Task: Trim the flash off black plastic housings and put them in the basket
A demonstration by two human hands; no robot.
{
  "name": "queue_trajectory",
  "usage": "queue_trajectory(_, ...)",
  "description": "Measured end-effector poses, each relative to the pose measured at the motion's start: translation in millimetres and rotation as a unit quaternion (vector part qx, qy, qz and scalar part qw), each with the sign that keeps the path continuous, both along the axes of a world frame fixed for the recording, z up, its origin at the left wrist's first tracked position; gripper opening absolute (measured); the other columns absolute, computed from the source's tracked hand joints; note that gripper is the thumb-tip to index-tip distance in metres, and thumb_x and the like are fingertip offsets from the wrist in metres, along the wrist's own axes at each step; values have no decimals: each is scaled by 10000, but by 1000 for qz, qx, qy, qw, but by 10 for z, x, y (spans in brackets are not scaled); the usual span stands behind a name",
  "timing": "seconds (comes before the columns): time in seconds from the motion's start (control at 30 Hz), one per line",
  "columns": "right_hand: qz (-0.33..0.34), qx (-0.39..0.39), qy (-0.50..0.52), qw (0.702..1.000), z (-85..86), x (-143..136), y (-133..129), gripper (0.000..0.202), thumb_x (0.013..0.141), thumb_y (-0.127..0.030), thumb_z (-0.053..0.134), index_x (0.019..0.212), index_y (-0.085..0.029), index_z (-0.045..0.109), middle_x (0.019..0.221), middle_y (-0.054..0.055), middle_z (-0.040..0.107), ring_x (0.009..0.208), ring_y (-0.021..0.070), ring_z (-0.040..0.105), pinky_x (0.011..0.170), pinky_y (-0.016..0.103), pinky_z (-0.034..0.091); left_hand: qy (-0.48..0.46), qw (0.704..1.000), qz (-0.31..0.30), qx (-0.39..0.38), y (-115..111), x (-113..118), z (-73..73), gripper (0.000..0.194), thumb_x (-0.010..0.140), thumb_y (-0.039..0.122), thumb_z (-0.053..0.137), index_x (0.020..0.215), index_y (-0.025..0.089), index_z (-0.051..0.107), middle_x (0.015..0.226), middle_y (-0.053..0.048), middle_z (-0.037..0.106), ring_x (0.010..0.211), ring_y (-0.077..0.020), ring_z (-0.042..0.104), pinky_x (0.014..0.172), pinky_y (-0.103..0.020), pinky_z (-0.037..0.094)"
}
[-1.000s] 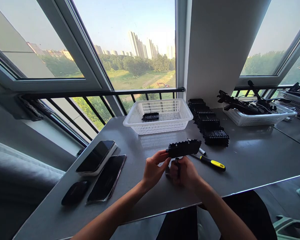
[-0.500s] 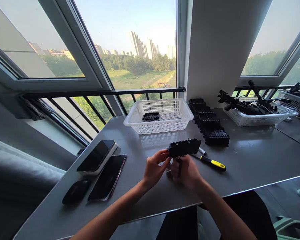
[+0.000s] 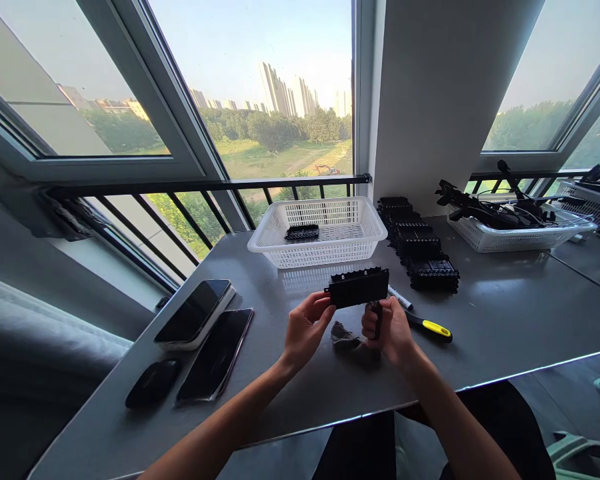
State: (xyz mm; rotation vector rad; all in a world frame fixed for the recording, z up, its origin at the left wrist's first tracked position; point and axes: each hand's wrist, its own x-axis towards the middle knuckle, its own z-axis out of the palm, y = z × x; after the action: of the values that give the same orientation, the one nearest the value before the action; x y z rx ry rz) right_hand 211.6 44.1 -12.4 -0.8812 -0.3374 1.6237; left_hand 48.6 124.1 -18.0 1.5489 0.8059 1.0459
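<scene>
Right hand (image 3: 391,331) scooted rightward on my feed, fist wrapped round a dark tool (image 3: 377,321). Left hand (image 3: 303,330) pinches the black block (image 3: 359,289).

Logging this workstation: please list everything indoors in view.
toothed part: one, black, left hand
gripped item: one, dark, right hand
lump: one, grey, table between hands
marker: one, white, table
handle: one, black and yellow, table
baskets: three, pale, table
loose parts: uncounted, mostly black, baskets
stacked parts: several, black, table
apparent phones: two, dark, table left
apparent mouse: one, black, table left
table: count unclear, grey, foreground
windows: several, grey frames, behind
railings: two, black, windows
curtain: one, grey, left
stools: two, greenish, floor
left hand: one, bare, at part
right hand: one, bare, gripping
legs: two, dark, below table
</scene>
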Motion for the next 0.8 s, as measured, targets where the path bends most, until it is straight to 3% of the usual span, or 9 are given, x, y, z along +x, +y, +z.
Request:
queue_trajectory(0.6, -7, -2, 4, 1000, 51, 63, -19, 241, 678, -415, 449, 619, -224, 314, 554, -46, 279, 496, 106, 237, 432, 212, 169, 30, 999, 2, 41, -44, -20, 47, 319, 786, 372, 688, 1043, 188, 650, 1015, -86, 757, 967, -265, 713, 876, -398, 570)
queue_trajectory(0.8, -8, 58, -8, 998, 105, 118, -39, 320, 751, -522, 451, 690, -214, 389, 606, -49, 321, 514, 101, 265, 440, 206, 186, 9, 1000, 8, 14, 0, -17, 26, 348, 761, 399, 709, 1026, 182, 654, 1012, -90, 756, 949, -257, 716, 879, -386, 566)
